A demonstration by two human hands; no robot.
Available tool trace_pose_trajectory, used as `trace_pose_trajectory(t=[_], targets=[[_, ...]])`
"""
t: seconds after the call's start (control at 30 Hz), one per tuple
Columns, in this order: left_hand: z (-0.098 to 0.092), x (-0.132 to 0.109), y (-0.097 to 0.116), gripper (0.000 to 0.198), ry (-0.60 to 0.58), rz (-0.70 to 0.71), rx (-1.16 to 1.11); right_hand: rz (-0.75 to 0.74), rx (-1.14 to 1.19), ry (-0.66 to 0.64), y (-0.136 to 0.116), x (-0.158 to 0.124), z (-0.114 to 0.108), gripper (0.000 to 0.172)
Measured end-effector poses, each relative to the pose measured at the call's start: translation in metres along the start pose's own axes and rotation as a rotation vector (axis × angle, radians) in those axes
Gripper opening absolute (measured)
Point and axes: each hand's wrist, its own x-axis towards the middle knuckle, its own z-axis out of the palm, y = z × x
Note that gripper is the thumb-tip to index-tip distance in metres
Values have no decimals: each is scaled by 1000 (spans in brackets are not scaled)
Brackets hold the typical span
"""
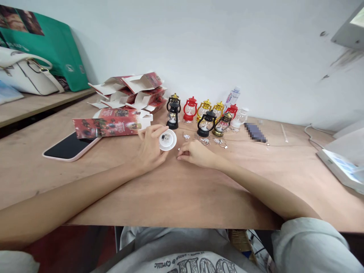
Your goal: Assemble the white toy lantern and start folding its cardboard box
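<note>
My left hand (pixel 150 148) is closed around a white round lantern base (pixel 168 140), its face with small dark and metal parts turned toward me. Just to the right, my right hand (pixel 196 153) rests low over the table with thumb and fingers pinched together. A tiny pale bit shows by those fingertips; what they hold, if anything, is too small to make out. Behind the hands stand several small lanterns, among them a black lantern (pixel 206 123), a red lantern (pixel 190 109) and a white lantern (pixel 239 119). Small wire-and-white pieces (pixel 205 141) lie in front of them.
Red printed boxes (pixel 113 127) lie flat at the left, with a heap of open boxes (pixel 136 93) behind. A phone (pixel 71 147) lies under the nearest box. A water bottle (pixel 233 96) stands by the wall. At the right is a white box-like object (pixel 341 168) with a cable.
</note>
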Motion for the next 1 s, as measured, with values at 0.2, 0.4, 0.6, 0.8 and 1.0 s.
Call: trace_pose_trajectory(t=[0.2, 0.4, 0.6, 0.8, 1.0], targets=[[1, 0, -2, 58, -12, 16, 24, 65, 284, 173, -3, -1, 3, 8], [1, 0, -2, 60, -33, 8, 27, 60, 646, 517, -3, 1, -9, 21], [-1, 2, 5, 56, -13, 47, 4, 6, 708, 552, -12, -1, -9, 24], [-1, 3, 11, 56, -25, 99, 19, -113, 509, 506, -20, -7, 0, 15], [-1, 1, 13, 58, -41, 79, -5, -128, 284, 571, -24, -11, 0, 15]])
